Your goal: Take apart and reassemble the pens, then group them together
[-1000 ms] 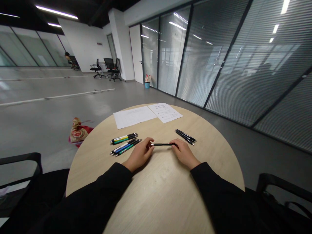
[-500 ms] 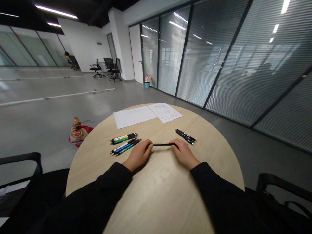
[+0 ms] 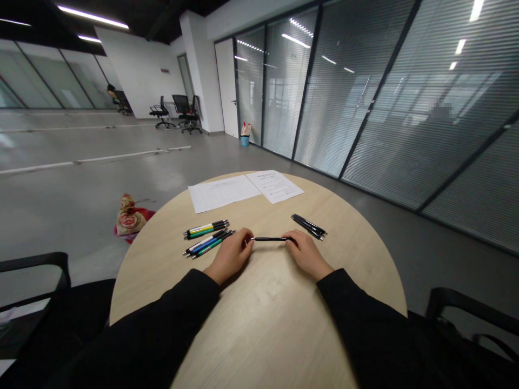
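A slim black pen lies level between my two hands, just over the middle of the table. My left hand pinches its left end, where a bit of silver tip shows at the fingertips. The other end is gripped by my right hand, whose fingers cover it. Left of my left hand are two groups of pens: one with yellow and green barrels, and a nearer one with blue and green barrels. Beyond my right hand lie several black pens.
Two printed paper sheets, a left one and a right one, lie at the far side of the round wooden table. A tied bag stands on the floor at left. Chair armrests flank the table.
The fingers of my left hand have drawn back slightly to the left, so more of the pen's silver tip shows. The right hand and the other pens look unmoved.
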`<state>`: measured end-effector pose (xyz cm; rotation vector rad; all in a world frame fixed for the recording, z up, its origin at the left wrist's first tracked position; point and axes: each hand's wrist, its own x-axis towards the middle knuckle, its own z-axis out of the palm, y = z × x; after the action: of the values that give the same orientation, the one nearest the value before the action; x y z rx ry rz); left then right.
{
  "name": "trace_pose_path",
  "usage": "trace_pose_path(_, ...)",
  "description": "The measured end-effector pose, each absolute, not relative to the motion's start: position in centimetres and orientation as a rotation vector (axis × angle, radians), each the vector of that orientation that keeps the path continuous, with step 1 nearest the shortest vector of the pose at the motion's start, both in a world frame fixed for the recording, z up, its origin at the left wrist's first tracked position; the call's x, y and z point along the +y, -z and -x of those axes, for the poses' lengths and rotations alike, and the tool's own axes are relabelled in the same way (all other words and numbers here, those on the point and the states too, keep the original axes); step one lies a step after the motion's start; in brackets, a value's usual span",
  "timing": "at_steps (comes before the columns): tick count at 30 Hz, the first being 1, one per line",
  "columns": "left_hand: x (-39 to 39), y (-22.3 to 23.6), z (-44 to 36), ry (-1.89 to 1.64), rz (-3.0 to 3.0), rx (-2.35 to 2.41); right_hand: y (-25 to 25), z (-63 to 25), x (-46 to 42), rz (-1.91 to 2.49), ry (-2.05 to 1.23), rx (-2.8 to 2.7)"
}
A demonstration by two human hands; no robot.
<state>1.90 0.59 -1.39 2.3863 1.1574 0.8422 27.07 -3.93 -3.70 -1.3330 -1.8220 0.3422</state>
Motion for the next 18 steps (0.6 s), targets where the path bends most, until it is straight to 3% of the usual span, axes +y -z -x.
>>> trace_pose_path(18,0.77,1.54,-1.79,-0.891,-2.373,1.137,3.75,-27.03,-3.92,1.329,-0.345,-1.818)
